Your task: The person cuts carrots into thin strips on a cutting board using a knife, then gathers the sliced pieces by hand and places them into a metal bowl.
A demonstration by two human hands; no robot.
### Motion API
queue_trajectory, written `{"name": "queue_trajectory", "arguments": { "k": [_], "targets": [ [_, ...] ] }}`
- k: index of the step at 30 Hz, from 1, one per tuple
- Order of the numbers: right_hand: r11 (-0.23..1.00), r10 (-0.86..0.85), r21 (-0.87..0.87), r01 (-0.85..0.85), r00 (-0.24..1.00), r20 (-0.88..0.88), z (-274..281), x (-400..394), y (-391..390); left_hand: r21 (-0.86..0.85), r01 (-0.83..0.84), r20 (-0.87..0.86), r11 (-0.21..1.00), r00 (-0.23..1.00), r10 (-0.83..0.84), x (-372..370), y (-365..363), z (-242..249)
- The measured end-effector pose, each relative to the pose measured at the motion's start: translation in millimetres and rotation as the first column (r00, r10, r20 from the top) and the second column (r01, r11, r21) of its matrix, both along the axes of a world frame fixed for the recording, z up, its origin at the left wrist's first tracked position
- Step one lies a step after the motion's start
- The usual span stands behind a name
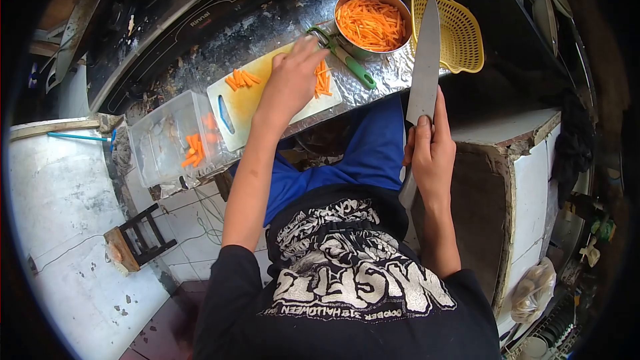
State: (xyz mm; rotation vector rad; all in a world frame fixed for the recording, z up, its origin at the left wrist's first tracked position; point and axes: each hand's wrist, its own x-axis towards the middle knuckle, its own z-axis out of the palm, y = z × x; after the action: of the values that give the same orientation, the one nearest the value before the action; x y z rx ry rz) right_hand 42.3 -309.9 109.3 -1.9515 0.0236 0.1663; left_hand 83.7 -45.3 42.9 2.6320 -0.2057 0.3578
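A large kitchen knife point(425, 60) points blade upward in my right hand point(432, 150), whose fingers are closed round its handle. My left hand point(293, 77) is over the cutting board point(237, 117), slightly blurred, with its fingers stretched out and the thumb apart. Carrot sticks point(323, 80) lie on the board right beside that hand, partly hidden by it. A smaller group of carrot sticks point(242, 79) rests on the board's other side. Just beyond my left fingertips lies a green-handled peeler point(357, 70).
A metal pot point(338, 23) full of shredded carrot stands behind the peeler, next to a yellow plastic basket point(467, 40). At the left, a clear plastic container point(150, 140) holds some carrot pieces. Foil point(393, 73) covers part of the counter. A small stool point(137, 240) stands on the floor.
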Motion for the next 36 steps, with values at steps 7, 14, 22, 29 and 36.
{"name": "queue_trajectory", "arguments": {
  "k": [7,14,22,29,36],
  "targets": [
    [1.000,-0.015,-0.001,0.015,1.000,0.010,-1.7,-0.2,-2.7,0.131,0.187,-0.164,0.974,0.973,-0.164,-3.5,6.9,0.0],
    [1.000,0.011,0.004,-0.011,1.000,-0.001,-1.1,-1.1,2.6,0.109,0.131,0.034,0.985,0.990,-0.135,-6.1,11.1,-6.4],
    [0.984,0.141,-0.114,-0.137,0.989,0.033,-11.2,-6.9,8.8,-0.211,-0.297,0.009,0.931,0.952,0.306,-48.5,36.6,-1.8],
    [0.808,0.558,-0.242,-0.537,0.830,0.020,-33.7,-17.4,57.1,-0.230,-0.321,-0.116,0.919,0.946,0.302,-71.0,34.5,-16.2],
    [0.709,0.684,-0.326,-0.626,0.723,0.100,-52.8,-20.6,99.6,-0.366,-0.349,-0.055,0.862,0.933,0.355,-74.5,28.6,-29.0]
  ]
}}
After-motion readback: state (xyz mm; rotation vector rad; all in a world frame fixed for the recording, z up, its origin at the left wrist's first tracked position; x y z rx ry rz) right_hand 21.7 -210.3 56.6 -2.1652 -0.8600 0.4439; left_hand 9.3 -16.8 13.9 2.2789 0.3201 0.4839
